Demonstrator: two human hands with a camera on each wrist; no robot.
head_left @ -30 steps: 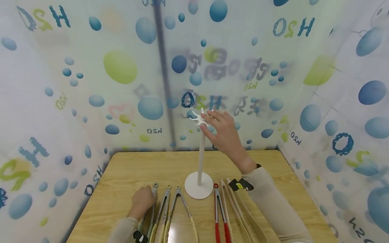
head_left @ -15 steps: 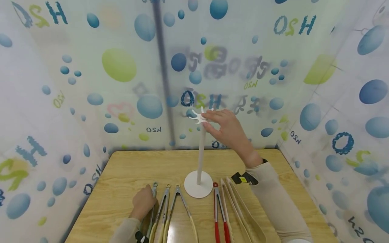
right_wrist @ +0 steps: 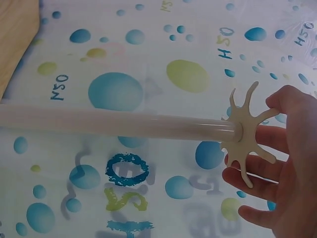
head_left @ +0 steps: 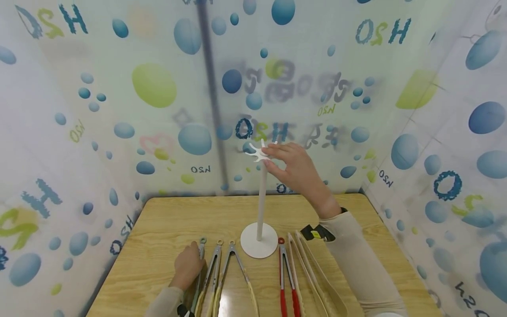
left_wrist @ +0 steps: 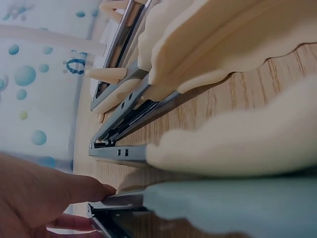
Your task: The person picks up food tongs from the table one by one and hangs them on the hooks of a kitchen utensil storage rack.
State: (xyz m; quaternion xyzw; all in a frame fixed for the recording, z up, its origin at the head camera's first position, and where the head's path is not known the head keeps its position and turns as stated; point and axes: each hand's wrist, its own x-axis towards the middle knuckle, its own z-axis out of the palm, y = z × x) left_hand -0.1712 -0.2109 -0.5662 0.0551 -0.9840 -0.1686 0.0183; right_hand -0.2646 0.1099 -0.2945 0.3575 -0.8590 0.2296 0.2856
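In the head view my left hand (head_left: 188, 266) pinches the ring end of green-tipped tongs (head_left: 201, 250) lying at the left of the row. The left wrist view shows thumb and fingers on either side of their metal hinge end, beside the pale green head (left_wrist: 213, 201). My right hand (head_left: 298, 171) holds the top of a white stand (head_left: 261, 202) with a round base. In the right wrist view, the thumb touches one curved arm of its star-shaped hook top (right_wrist: 242, 131), and the fingers lie behind and under it. The stand is upright, its hooks bare.
Two cream-tipped tongs (head_left: 217, 259) (head_left: 232, 247) lie right of the green ones. Right of the base are red-tipped tongs (head_left: 282, 251) and several long beige tongs (head_left: 306, 259). The wooden table (head_left: 186, 215) is bordered by patterned curtain walls (head_left: 158, 132).
My right forearm has shifted slightly right, and the right fingers lie flatter over the hook top. The left hand stays on the green-tipped tongs, nearly unmoved.
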